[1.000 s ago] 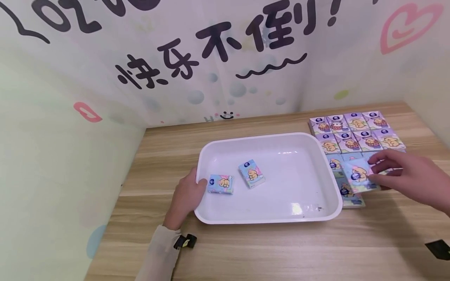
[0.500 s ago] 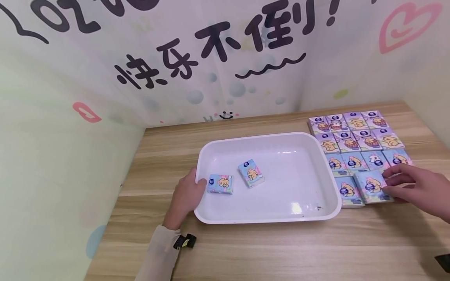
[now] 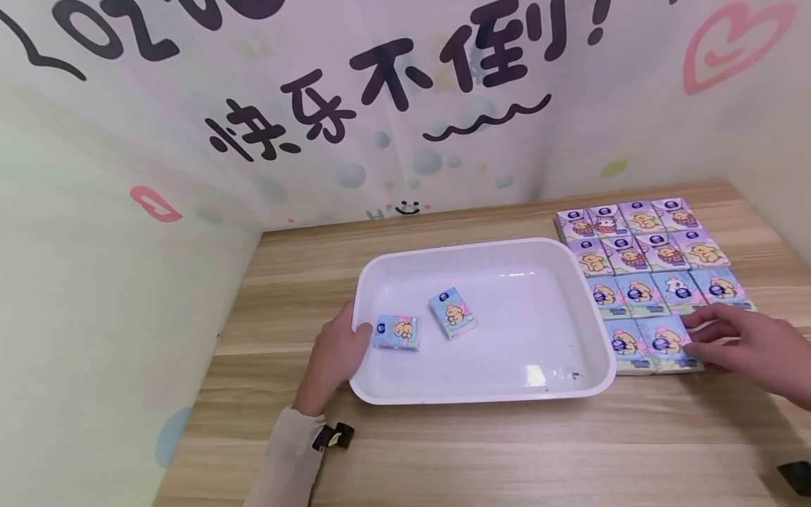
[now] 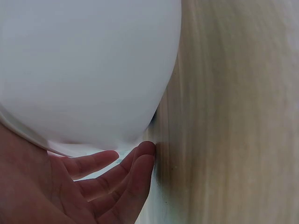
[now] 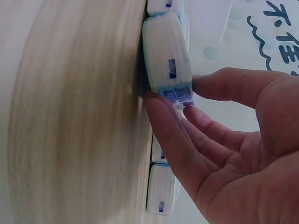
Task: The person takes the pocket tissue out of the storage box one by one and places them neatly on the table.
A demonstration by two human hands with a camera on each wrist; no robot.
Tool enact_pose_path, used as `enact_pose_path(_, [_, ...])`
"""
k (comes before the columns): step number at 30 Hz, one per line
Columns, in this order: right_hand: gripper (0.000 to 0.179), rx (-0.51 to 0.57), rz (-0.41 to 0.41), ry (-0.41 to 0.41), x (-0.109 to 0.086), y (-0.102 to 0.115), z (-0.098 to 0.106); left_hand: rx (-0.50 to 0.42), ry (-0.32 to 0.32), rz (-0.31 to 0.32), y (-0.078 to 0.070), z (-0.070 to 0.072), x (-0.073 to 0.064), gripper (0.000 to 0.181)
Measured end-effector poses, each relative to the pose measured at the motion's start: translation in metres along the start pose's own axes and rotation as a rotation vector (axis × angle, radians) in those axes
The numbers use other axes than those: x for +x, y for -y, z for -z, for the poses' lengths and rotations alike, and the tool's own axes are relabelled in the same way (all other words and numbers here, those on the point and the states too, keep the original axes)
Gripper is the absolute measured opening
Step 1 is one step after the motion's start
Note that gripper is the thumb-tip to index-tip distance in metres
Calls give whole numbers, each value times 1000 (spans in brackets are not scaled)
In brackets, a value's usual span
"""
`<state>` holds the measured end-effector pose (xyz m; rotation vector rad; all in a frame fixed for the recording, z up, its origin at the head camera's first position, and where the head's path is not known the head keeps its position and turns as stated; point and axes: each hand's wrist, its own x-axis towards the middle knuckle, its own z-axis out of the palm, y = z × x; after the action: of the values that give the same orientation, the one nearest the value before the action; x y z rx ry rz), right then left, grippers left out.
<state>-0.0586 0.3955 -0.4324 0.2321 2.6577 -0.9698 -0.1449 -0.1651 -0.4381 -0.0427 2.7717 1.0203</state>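
Observation:
A white plastic tray (image 3: 513,338) stands on the table, with two small blue tissue packs inside: a nearer-left one (image 3: 397,332) and a slanted one (image 3: 453,313). My left hand (image 3: 342,345) grips the tray's left end, thumb over the rim; in the left wrist view its fingers (image 4: 100,161) curve below the rim. Right of the tray, my right hand (image 3: 747,345) pinches the right side of a blue tissue pack (image 3: 665,343) in the front row, beside another pack (image 3: 629,345). The right wrist view shows thumb and fingers at one end of this pack (image 5: 168,51).
Behind the right hand's pack lie a row of blue tissue packs (image 3: 641,293) and two rows of purple ones (image 3: 648,253), set edge to edge. The wooden table (image 3: 481,458) meets a printed curtain (image 3: 393,162) at the back and walls at the sides.
My right hand has moved right and toward me with the tissue pack, bringing it from above the blue rows down beside the front-row pack. The left hand and tray have stayed put.

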Motion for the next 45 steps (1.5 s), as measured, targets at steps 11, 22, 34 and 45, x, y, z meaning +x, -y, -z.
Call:
enact_pose_path(11, [46,-87,42,-32,4,5,-4,-13,0,4,3,1,-2,52])
enact_pose_path(22, [28,-299,112,-80,8,18,-2,3,-7,8,3,1,0,52])
enact_pose_path(34, [23,-385,273,-68,26,84,-2,5,-4,-2,0,1,1,58])
enact_pose_path(45, [23,-409,418,-53,44,182,-10,7,-3,2,-1,2,1,58])
